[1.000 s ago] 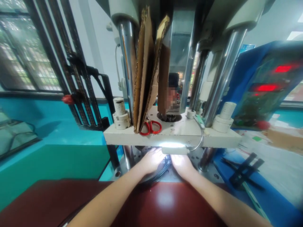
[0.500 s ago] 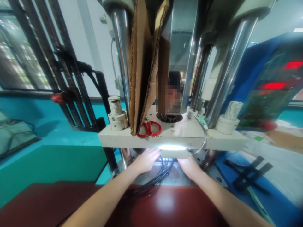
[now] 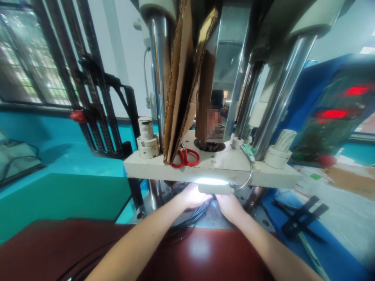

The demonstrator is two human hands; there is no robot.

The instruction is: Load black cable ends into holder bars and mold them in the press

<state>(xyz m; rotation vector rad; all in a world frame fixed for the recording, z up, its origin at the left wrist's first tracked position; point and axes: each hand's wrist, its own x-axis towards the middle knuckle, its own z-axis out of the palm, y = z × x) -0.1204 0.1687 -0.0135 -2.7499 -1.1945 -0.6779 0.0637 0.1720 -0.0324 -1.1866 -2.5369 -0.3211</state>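
Observation:
Both hands reach under the front edge of a white press plate [image 3: 216, 171], beside a lit lamp [image 3: 215, 189]. My left hand [image 3: 193, 197] is at the bundle of black cables [image 3: 195, 218]; its fingertips are washed out by the glare. My right hand [image 3: 227, 203] is close to it on the right, near the top of the cables, with its fingers hidden beneath the lamp. What either hand holds cannot be made out. The cables run down over the metal bed onto the dark red table [image 3: 205, 257].
Red-handled scissors [image 3: 191, 157] and upright cardboard [image 3: 178, 89] rest on the plate. Metal columns [image 3: 159, 70] flank it. At the right are a control panel with red displays [image 3: 332, 114] and black tools [image 3: 304, 218] on a blue surface. Behind the press, a blurred person is partly visible.
My left hand has moved right, over the cables, and the two hands are closer together. The view has shifted slightly, and more cable shows at the lower left.

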